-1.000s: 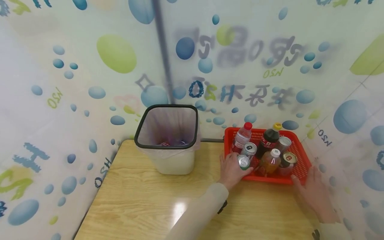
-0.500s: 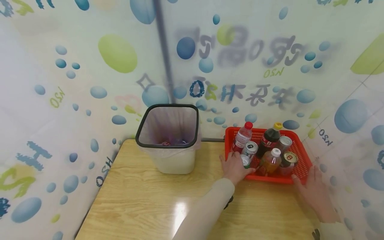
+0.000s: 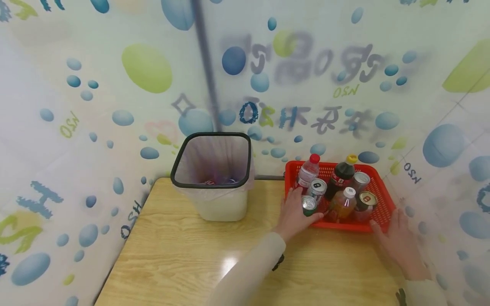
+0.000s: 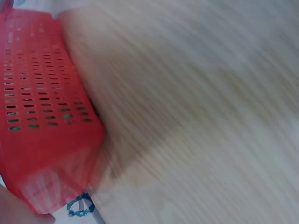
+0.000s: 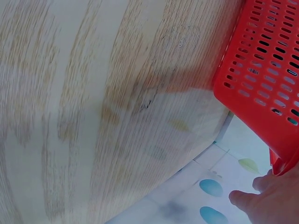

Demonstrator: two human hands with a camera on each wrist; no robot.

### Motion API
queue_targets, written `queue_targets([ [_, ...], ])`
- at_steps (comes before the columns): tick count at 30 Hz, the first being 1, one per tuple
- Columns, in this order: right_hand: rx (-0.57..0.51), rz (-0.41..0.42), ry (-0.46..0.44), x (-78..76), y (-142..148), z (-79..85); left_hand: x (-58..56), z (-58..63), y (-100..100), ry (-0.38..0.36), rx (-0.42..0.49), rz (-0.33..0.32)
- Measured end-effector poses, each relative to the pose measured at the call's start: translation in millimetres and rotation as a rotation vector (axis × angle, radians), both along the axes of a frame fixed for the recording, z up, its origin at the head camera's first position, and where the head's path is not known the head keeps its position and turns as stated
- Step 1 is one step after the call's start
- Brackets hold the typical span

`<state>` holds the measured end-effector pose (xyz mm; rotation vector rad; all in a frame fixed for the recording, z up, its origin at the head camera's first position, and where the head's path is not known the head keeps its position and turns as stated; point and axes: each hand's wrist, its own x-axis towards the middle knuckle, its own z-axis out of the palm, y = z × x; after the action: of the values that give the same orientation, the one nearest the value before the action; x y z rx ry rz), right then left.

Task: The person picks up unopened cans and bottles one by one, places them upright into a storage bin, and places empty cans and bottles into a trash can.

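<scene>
A red plastic basket (image 3: 384,199) on the wooden table holds several drink bottles and cans. My left hand (image 3: 294,214) lies at its front left corner, fingers along the left rim and thumb at the front rim, beside a green can (image 3: 309,206). At the front right corner, my right hand (image 3: 400,242) has its thumb by the front rim and its fingers outside the right side. Also inside are a red-capped bottle (image 3: 307,173), a silver can (image 3: 317,189), a yellow-capped cola bottle (image 3: 342,178), a white-capped amber drink bottle (image 3: 342,208) and a gold-topped can (image 3: 366,202).
A white bin (image 3: 223,208) with a black rim and a clear liner stands left of the basket; cans lie partly hidden at its bottom. Patterned sheets (image 3: 153,68) hang behind and beside the table (image 3: 172,255).
My left hand has shifted slightly left, showing more of the green can than half a second ago. The right hand and basket keep nearly the same place; the head view has swayed a little.
</scene>
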<state>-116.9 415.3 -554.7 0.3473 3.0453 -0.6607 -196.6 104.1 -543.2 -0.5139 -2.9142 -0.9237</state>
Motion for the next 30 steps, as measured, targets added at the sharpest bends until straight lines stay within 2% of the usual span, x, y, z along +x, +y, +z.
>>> queue_targets([
  [3,0.016,0.007,0.006,-1.6,1.9,-0.8,8.8,-3.1,-21.0,0.014,0.0,-0.092],
  [7,0.021,0.007,0.004,-3.0,6.9,-2.2,24.9,-7.7,-52.7,0.036,-0.087,-0.184],
  [10,0.019,0.018,0.003,-3.9,11.1,-5.0,36.3,-8.8,-78.8,0.05,-0.142,-0.22],
  [15,0.039,0.015,0.005,-4.4,20.7,-9.4,49.4,-8.8,-123.1,0.121,-0.197,-0.26],
  [21,0.014,-0.021,-0.047,-3.8,24.6,-3.1,55.1,-10.2,-173.7,0.221,-0.246,-0.261],
  [24,0.015,-0.017,-0.048,-3.3,24.5,-0.4,56.7,-8.2,-195.6,0.279,-0.292,-0.241],
  [30,0.019,0.003,-0.037,-4.4,28.6,-2.3,64.3,-4.6,-232.7,0.364,-0.317,-0.186],
])
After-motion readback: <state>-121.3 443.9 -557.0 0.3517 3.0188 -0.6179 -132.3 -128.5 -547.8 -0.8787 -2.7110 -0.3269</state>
